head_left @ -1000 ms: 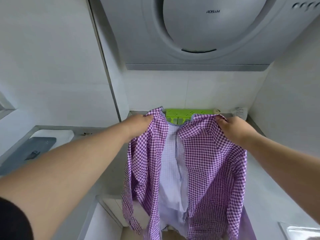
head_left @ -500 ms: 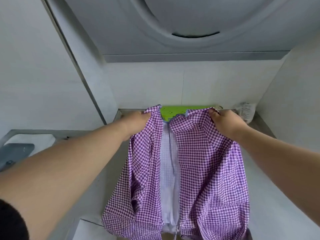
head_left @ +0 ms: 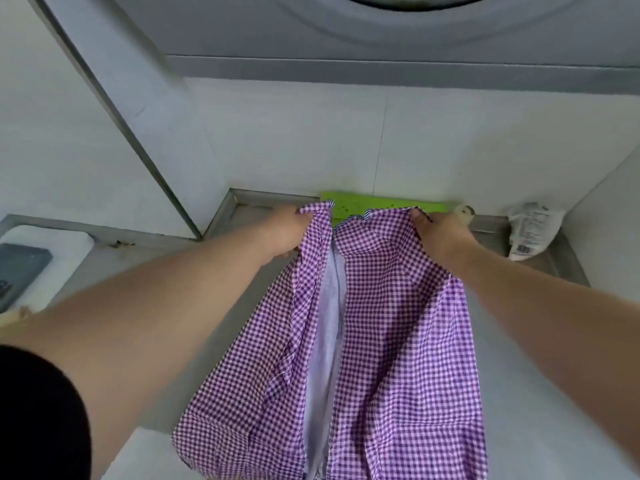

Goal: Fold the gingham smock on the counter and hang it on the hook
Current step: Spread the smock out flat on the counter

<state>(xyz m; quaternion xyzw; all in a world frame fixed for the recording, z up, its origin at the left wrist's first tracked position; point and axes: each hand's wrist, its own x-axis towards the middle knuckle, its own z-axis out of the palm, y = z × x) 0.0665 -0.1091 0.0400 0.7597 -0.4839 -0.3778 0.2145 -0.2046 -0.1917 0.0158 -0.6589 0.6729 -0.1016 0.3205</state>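
The purple-and-white gingham smock (head_left: 388,334) lies stretched lengthwise over the grey counter (head_left: 540,393), its open front showing a pale lining down the middle. My left hand (head_left: 284,233) pinches the left top corner of the smock near the back wall. My right hand (head_left: 440,237) grips the right top corner. The smock's lower hem reaches the counter's front edge at the bottom of the view. No hook is in view.
A green board (head_left: 384,204) lies against the back wall behind the smock. A white plastic packet (head_left: 531,233) sits at the back right. A range hood (head_left: 381,32) hangs overhead. At far left a dark flat object (head_left: 20,268) rests on a white surface.
Both hands have lowered the smock from hanging in the air onto the counter and carried its top edge toward the back wall. The cloth now lies spread out flatter.
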